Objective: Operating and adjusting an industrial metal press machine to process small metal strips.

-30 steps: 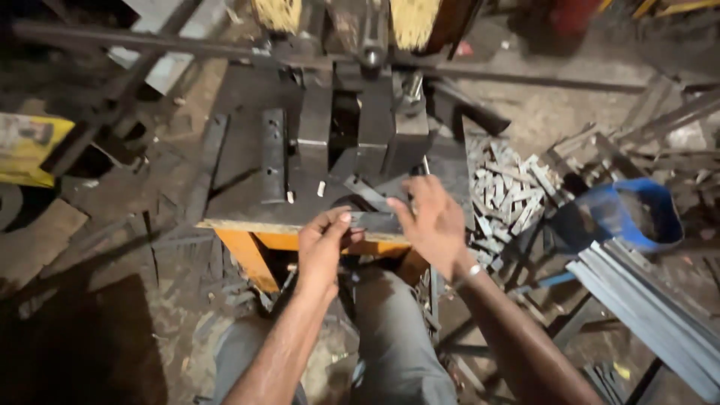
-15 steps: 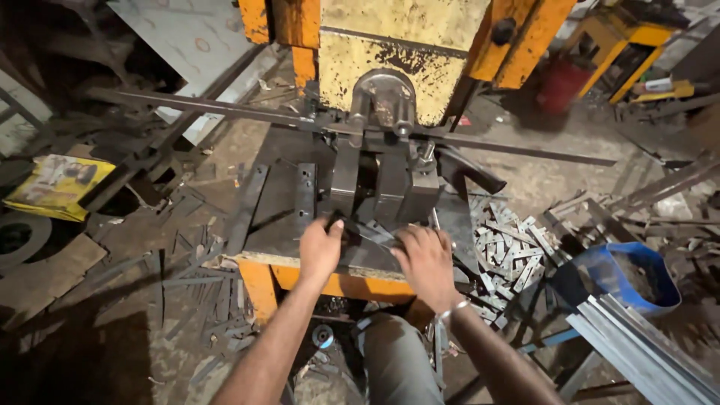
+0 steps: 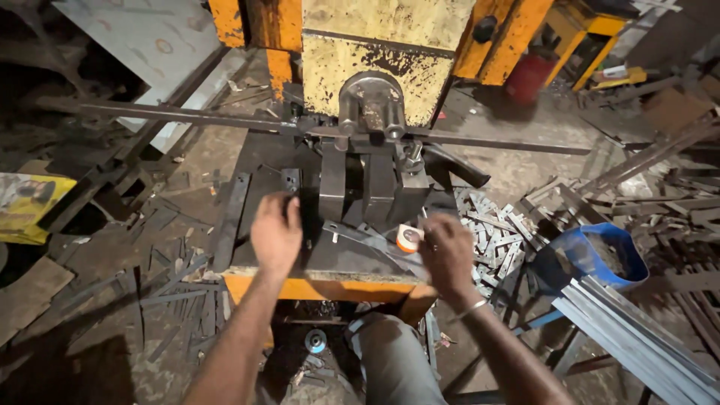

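On the dark steel press bed (image 3: 337,259), the left hand (image 3: 276,232) lies fingers curled on the plate; the right hand (image 3: 448,251) pinches a curved grey metal strip (image 3: 367,241), seemingly positioning it, needing alignment under the upright steel dies (image 3: 371,187).

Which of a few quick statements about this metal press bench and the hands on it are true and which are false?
1. The left hand rests on the dark steel bed of the press. True.
2. The blue tub sits to the left of the bench. False, it sits on the right.
3. A small orange and white round thing lies beside the right hand. True.
4. The heap of cut metal strips lies on the yellow sheet. False, it lies on the floor right of the bed.
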